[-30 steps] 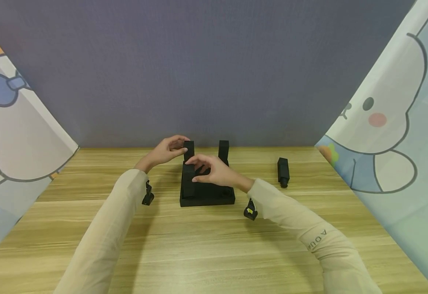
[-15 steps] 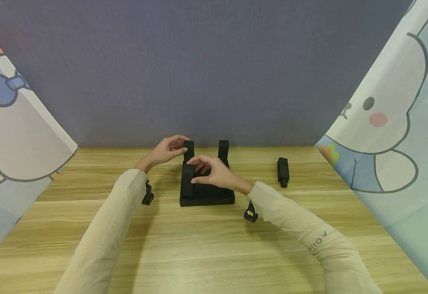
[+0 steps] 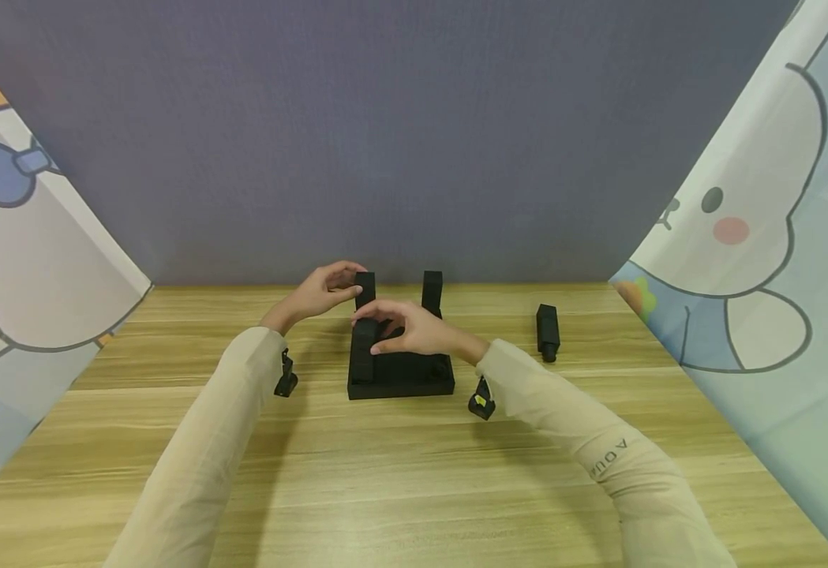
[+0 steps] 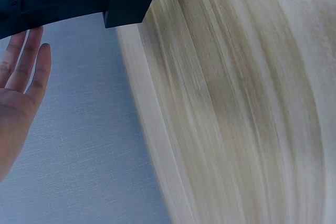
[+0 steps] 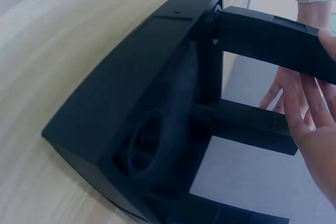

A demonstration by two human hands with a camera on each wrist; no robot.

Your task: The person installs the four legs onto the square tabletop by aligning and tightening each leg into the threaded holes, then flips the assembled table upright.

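A black square base (image 3: pixel 402 390) stands on the table, with square posts rising from three of its corners. My left hand (image 3: pixel 321 292) holds the top of the back left post (image 3: pixel 366 290) between thumb and fingers. In the left wrist view, the fingers of that hand (image 4: pixel 23 77) touch a long black post (image 4: pixel 73 1). The front left post (image 3: pixel 364 359) is gripped near its top by my right hand (image 3: pixel 417 330). The right wrist view shows that post (image 5: pixel 268 38) between thumb and fingers, its lower end at the base. A round socket (image 5: pixel 146 142) shows in the front right corner.
A loose black post (image 3: pixel 547 327) with a round peg at its end lies to the right on the wooden table (image 3: pixel 399 489). The back right post (image 3: pixel 432 293) stands upright. A grey panel (image 3: pixel 399 142) closes off the back; printed panels flank both sides.
My right hand's fingers have shifted slightly left around the top of the front left post, after a small shift right. The left hand stays in place on the back left post.
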